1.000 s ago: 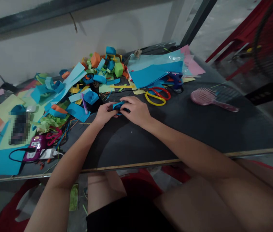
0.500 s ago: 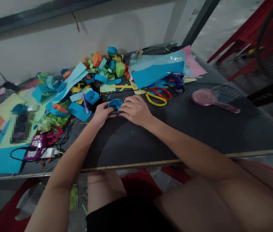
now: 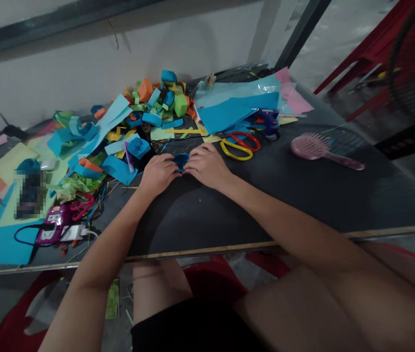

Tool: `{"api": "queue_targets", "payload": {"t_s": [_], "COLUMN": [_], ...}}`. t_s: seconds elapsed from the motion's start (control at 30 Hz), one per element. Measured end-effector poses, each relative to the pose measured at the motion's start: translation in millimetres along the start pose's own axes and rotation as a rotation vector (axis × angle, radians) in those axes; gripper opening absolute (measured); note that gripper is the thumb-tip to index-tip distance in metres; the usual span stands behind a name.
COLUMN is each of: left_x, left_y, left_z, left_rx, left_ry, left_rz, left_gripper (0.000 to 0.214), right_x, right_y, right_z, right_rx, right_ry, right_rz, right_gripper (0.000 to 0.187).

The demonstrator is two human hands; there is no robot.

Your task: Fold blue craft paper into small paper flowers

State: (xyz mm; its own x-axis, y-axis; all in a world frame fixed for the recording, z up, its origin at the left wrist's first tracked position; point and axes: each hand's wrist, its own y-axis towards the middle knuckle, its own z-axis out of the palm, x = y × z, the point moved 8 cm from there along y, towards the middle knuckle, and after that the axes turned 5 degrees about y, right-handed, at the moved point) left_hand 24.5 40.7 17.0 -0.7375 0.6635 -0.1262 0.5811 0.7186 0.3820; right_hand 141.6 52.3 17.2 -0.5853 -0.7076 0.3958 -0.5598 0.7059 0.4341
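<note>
A small blue folded paper piece (image 3: 181, 161) is held between my two hands, low over the dark table (image 3: 207, 215). My left hand (image 3: 160, 172) closes on its left side, and my right hand (image 3: 207, 166) grips the right side with bent fingers. Much of the paper is hidden behind the fingers. Just right of my right hand lie scissors (image 3: 237, 148) with yellow and red handles. To the left of my left hand, a blue folded paper shape (image 3: 137, 146) sits beside a purple pen (image 3: 128, 157).
A heap of folded paper pieces (image 3: 180, 105) lies at the back. Blue paper sheets (image 3: 225, 116) and a blue glue gun (image 3: 268, 122) lie behind the scissors. A pink hairbrush (image 3: 310, 145) rests at right. Phone (image 3: 30, 195), purple device (image 3: 55, 222) and white plug (image 3: 73, 232) are at left.
My left hand has shifted right and turned its back upward, closing further round the blue paper. Less of the paper shows now. My right hand stays nearly in place.
</note>
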Motion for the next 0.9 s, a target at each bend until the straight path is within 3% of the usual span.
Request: {"api": "queue_targets", "payload": {"t_s": [0.17, 0.33, 0.6, 0.9], "left_x": [-5, -11, -7, -8], "left_y": [-1, -1, 0, 3], "left_z": [-2.9, 0.2, 2.7, 4.1], "left_rx": [-0.051, -0.01, 0.024, 0.066], "left_ry": [0.047, 0.019, 0.034, 0.099], "left_rz": [0.019, 0.021, -0.066, -0.047], "left_gripper": [0.02, 0.016, 0.019, 0.022], "right_x": [-1, 1, 2, 2], "right_y": [0, -2, -3, -2], "right_z": [1, 5, -4, 4], "right_rx": [0.029, 0.069, -0.03, -0.002], "right_ry": [-0.008, -0.001, -0.056, -0.082], "right_rz": [-0.023, -0.106, -0.076, -0.117], "right_gripper": [0.021, 0.022, 0.02, 0.023]}}
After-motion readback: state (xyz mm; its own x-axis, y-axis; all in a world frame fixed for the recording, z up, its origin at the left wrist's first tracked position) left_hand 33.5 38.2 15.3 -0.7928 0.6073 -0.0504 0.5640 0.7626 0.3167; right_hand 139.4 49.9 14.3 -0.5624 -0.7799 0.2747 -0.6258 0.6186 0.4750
